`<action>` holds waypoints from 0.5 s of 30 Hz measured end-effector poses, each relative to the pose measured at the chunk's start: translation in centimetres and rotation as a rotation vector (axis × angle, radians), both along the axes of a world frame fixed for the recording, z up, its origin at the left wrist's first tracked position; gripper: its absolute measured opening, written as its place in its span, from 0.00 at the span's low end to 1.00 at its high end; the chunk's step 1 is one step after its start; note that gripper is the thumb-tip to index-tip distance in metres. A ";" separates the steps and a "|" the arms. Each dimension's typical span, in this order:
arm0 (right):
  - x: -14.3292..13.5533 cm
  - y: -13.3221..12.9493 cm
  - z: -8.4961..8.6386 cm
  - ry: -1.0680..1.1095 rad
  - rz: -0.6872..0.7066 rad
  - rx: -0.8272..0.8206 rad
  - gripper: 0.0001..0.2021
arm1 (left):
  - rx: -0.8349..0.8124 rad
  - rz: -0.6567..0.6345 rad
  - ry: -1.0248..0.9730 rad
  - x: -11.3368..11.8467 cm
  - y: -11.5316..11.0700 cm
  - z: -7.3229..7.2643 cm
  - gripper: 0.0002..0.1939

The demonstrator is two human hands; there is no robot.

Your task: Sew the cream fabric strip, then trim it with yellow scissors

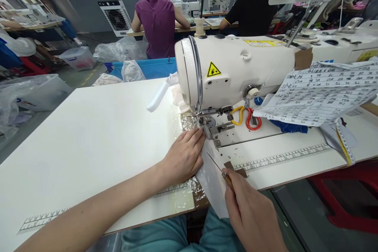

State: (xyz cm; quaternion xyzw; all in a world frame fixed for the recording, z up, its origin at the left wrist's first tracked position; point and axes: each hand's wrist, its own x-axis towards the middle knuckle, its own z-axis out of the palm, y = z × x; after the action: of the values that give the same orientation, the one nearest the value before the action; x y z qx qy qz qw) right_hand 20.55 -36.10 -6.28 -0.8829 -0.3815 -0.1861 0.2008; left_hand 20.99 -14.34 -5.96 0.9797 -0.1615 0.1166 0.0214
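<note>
My left hand (186,153) lies on a thin white piece of fabric (212,181) by the presser foot of a white sewing machine (230,75). Its fingers are stretched forward, pressing down near the needle area. In my right hand (251,208) is an awl (226,179) with a wooden handle. The metal tip of the awl points up and left, over the fabric. That fabric runs from the presser foot over the front table edge towards my lap. Whether the awl's tip touches it, I cannot tell.
Yellow-and-red-handled scissors (249,118) lie beneath the machine arm. A handwritten sheet (321,90) hangs at the right, above blue cloth (288,126) and a tape measure (344,143). Printed rulers mark the white table (112,134). Two people sit working beyond.
</note>
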 end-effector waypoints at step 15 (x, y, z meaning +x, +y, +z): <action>0.9 1.5 0.1 -0.009 0.023 0.018 0.16 | 0.013 -0.001 0.018 -0.2 -0.1 0.5 0.25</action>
State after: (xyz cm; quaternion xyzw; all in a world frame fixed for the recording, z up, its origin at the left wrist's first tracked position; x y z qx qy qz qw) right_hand 21.44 -34.59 -6.21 -0.8757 -0.3908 -0.1913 0.2093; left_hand 20.79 -14.41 -5.44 0.9808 -0.1624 0.1066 0.0167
